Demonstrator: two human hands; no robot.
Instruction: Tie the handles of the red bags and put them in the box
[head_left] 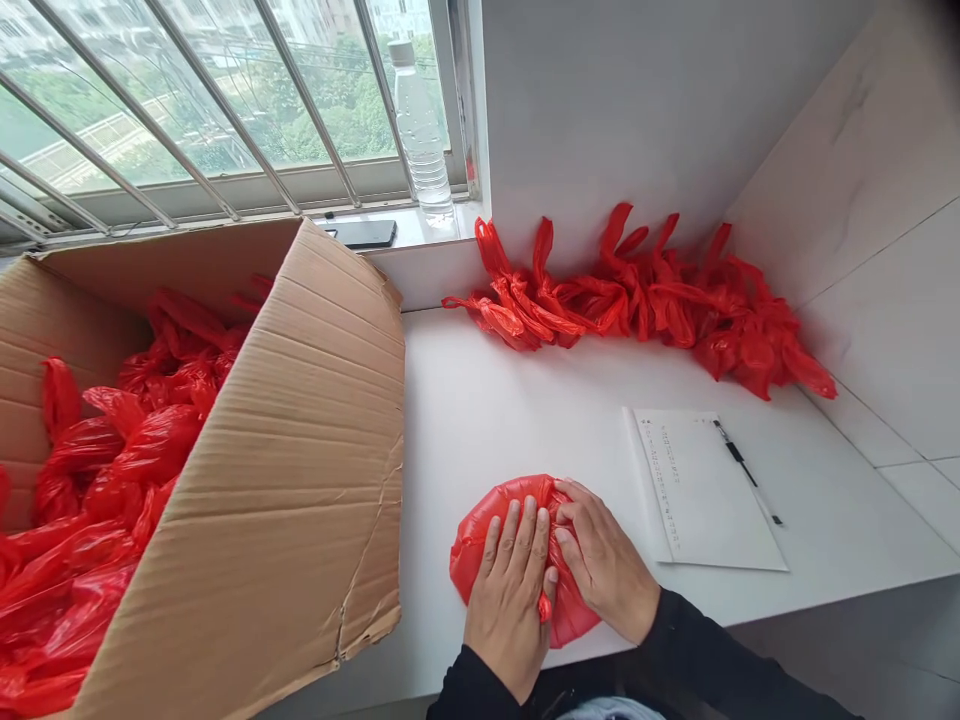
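Observation:
A round, bulging red plastic bag lies near the front edge of the white table. My left hand rests flat on top of it, fingers stretched out, and a small twist of red plastic shows by its thumb. On the bag's right side, my right hand has its fingers bent against the plastic, gripping a fold of it. What is inside the bag is hidden.
A cardboard box holding several red bags stands at left. Knotted red bags line the wall. A notebook with a pen lies right. On the sill are a water bottle and a phone.

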